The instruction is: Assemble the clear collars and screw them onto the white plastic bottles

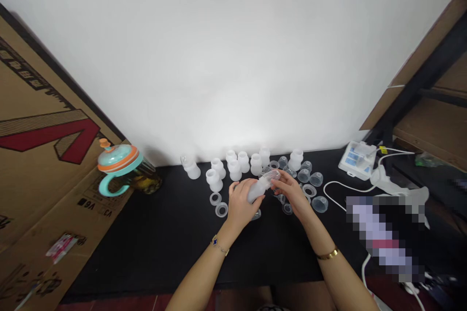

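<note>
Gripping tilted white bottle (257, 190) in left hand (241, 202), above middle of black table (164, 243); pinching clear cap (272, 175) at far-right end with right hand (291, 193). Could skew cap by pressing off-axis, or topple standing bottles (235, 171) by swinging far.

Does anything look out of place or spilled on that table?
I see no spill. The white cable looks untidy, looping loosely over the table near the clear caps. A pixelated patch at right hides whatever lies there.
</note>
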Action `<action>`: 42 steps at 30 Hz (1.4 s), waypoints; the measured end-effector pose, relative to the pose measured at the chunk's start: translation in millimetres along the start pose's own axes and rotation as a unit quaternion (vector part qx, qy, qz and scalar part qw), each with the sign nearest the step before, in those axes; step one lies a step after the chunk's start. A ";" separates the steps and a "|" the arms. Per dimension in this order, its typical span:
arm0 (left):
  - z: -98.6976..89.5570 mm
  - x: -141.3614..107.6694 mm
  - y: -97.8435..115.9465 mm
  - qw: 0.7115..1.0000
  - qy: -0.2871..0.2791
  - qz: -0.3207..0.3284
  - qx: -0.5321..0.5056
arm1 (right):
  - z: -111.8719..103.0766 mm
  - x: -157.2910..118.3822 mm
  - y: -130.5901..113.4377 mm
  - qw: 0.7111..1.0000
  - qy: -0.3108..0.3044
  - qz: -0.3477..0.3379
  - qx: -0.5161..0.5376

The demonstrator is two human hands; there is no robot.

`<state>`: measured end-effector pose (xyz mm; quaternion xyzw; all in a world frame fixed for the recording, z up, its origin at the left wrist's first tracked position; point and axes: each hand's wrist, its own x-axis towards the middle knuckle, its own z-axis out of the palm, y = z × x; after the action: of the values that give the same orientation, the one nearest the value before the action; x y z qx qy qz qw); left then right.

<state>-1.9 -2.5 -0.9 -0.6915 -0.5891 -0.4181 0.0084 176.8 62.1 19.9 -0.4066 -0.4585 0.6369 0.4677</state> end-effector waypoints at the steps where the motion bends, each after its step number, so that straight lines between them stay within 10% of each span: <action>1: -0.1 0.0 0.3 1.000 0.000 0.000 -0.001 | 0.2 -0.1 0.1 1.000 -0.002 0.000 0.000; 42: 0.2 -1.2 -0.4 0.999 -0.011 0.028 0.043 | -0.6 3.5 8.0 0.999 -0.034 -0.006 -0.032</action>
<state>-2.1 -3.2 -1.9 -0.7111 -0.5871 -0.3845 0.0432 174.7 64.5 11.7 -0.3970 -0.4965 0.6324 0.4427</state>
